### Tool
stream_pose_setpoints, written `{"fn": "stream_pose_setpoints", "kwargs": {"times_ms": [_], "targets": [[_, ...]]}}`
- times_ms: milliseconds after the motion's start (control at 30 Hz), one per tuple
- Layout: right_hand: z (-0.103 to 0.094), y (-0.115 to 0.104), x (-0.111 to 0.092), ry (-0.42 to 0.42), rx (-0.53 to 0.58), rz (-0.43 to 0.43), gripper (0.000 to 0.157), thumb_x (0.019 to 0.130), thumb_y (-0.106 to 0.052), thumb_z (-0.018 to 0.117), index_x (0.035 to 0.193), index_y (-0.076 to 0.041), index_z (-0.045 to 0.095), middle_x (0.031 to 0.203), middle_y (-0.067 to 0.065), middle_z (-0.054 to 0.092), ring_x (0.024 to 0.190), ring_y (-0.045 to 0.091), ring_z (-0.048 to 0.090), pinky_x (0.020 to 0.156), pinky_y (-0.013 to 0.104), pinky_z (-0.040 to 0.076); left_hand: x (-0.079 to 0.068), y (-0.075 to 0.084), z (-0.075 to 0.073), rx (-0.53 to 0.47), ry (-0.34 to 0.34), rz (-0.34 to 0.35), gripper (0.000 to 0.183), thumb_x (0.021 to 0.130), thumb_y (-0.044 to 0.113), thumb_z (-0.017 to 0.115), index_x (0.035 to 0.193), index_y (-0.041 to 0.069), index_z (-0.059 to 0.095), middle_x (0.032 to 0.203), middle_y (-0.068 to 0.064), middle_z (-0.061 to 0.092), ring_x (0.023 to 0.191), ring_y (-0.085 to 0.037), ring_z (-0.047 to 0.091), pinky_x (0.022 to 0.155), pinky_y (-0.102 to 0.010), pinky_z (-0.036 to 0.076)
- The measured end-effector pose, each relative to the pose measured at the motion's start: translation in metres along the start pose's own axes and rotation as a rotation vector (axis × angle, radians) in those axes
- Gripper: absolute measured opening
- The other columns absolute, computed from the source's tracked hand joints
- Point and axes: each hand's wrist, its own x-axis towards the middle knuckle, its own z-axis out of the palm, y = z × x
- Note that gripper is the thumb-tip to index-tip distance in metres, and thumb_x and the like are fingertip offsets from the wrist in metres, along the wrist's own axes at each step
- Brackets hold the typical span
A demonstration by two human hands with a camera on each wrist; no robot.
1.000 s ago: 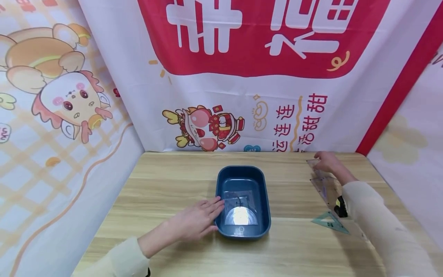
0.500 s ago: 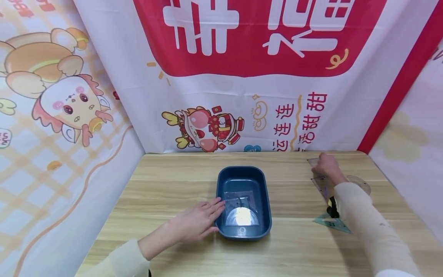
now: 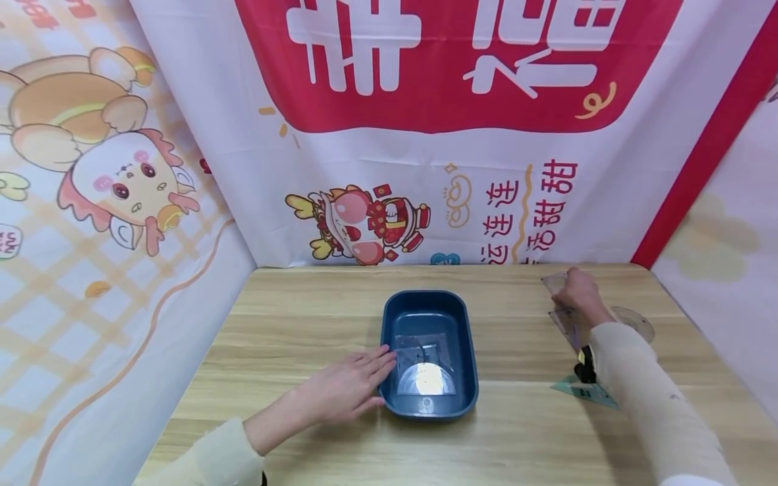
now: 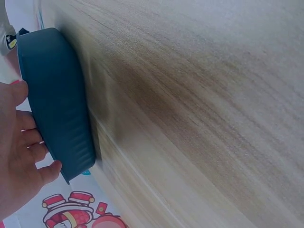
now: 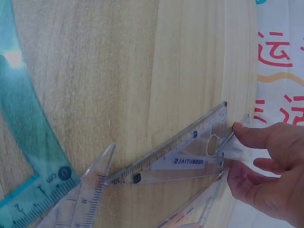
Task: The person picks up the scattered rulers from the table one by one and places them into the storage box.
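Note:
A dark blue plastic box (image 3: 428,413) stands on the wooden table, with clear flat drawing pieces (image 3: 425,378) inside, one marked with a semicircle. My left hand (image 3: 349,388) rests against its left rim, fingers mostly straight; in the left wrist view the fingertips touch the box's outer wall. At the far right, my right hand (image 3: 580,293) pinches a clear set square (image 3: 552,280) between thumb and fingers. Beside those fingers lies another clear set square (image 5: 185,154) with printed lettering. A teal set square (image 3: 583,391) lies nearer, partly behind the right wrist.
A round clear piece (image 3: 635,322) lies right of my right forearm. Another clear pointed piece (image 5: 90,194) overlaps the teal set square's corner. A printed white and red cloth (image 3: 462,115) hangs along the table's back edge. Table surface (image 3: 292,337) extends left of the box.
My right hand has drawn slightly nearer and its fingers have closed at the far set square. The forearm shifted, uncovering more of the round clear piece. My left hand stays against the box.

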Motion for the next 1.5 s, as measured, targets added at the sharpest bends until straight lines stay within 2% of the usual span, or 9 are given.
{"fn": "stream_pose_setpoints", "kwargs": {"times_ms": [100,267,533,667,767,933,1033,1200,1500], "targets": [[-0.001,0.003,-0.003,0.029,0.001,-0.016,0.053,0.068,-0.013,0.074,0.101,0.019,0.047,0.090,0.035,0.056,0.082,0.046,0.054,0.075,0.054,0.048,0.000,0.001,0.000,-0.006,-0.008,-0.003,0.064,0.098,0.049,0.034,0.146,0.008,0.030,0.153,-0.007,0.027,0.143,-0.024,0.018,0.110,-0.045,0.031],[-0.001,0.009,-0.007,0.088,0.024,-0.040,0.047,0.068,-0.008,0.064,0.105,0.018,0.051,0.097,0.035,0.057,0.087,0.048,0.054,0.078,0.055,0.046,0.001,0.002,-0.001,-0.002,-0.007,-0.001,0.064,0.098,0.049,0.034,0.146,0.008,0.030,0.153,-0.007,0.027,0.143,-0.024,0.018,0.110,-0.045,0.031],[-0.005,0.013,-0.008,0.194,0.046,-0.070,0.019,0.077,-0.007,0.057,0.089,0.007,0.060,0.084,0.023,0.062,0.074,0.035,0.057,0.062,0.045,0.047,0.000,0.002,-0.003,0.008,-0.005,-0.002,0.064,0.098,0.049,0.034,0.146,0.008,0.029,0.154,-0.006,0.026,0.143,-0.023,0.018,0.111,-0.044,0.030],[-0.010,0.009,-0.011,0.226,0.068,-0.072,0.013,0.079,-0.005,0.059,0.086,0.006,0.062,0.083,0.022,0.062,0.072,0.033,0.056,0.060,0.043,0.047,-0.001,0.002,-0.004,0.008,-0.010,-0.001,0.064,0.098,0.049,0.034,0.146,0.008,0.029,0.153,-0.006,0.026,0.143,-0.023,0.018,0.110,-0.044,0.031],[-0.014,0.005,-0.013,0.241,0.064,-0.103,0.012,0.080,-0.006,0.059,0.085,0.005,0.062,0.085,0.022,0.063,0.073,0.033,0.057,0.061,0.043,0.045,-0.001,0.002,-0.004,0.014,-0.007,0.006,0.064,0.098,0.049,0.035,0.146,0.007,0.030,0.153,-0.007,0.028,0.143,-0.024,0.019,0.110,-0.044,0.032],[-0.018,-0.003,-0.012,0.252,0.034,-0.160,0.009,0.081,-0.007,0.062,0.082,0.002,0.062,0.079,0.018,0.066,0.068,0.029,0.058,0.057,0.038,0.043,-0.001,0.003,-0.004,0.013,-0.005,0.012,0.063,0.098,0.048,0.035,0.145,0.006,0.031,0.152,-0.008,0.029,0.142,-0.025,0.020,0.110,-0.044,0.032],[-0.020,-0.011,-0.012,0.243,0.041,-0.163,0.007,0.082,-0.007,0.062,0.080,0.000,0.062,0.076,0.015,0.066,0.064,0.025,0.058,0.052,0.032,0.041,-0.002,0.002,-0.003,0.000,-0.006,0.008,0.062,0.098,0.047,0.035,0.145,0.007,0.032,0.152,-0.007,0.029,0.142,-0.025,0.021,0.109,-0.045,0.032],[-0.021,-0.024,-0.016,0.224,0.103,-0.169,0.005,0.082,-0.004,0.060,0.080,0.001,0.062,0.076,0.015,0.066,0.059,0.021,0.060,0.045,0.028,0.044,-0.002,0.002,-0.002,0.009,0.004,0.012,0.062,0.098,0.047,0.036,0.145,0.006,0.032,0.152,-0.008,0.030,0.142,-0.025,0.021,0.109,-0.045,0.033],[-0.026,-0.044,-0.027,0.225,0.184,-0.198,0.004,0.082,-0.002,0.062,0.081,0.002,0.062,0.074,0.016,0.068,0.059,0.021,0.065,0.044,0.026,0.048,-0.002,0.002,-0.001,-0.003,-0.002,0.006,0.062,0.098,0.048,0.036,0.145,0.008,0.032,0.153,-0.006,0.028,0.143,-0.024,0.019,0.110,-0.045,0.032]]}}
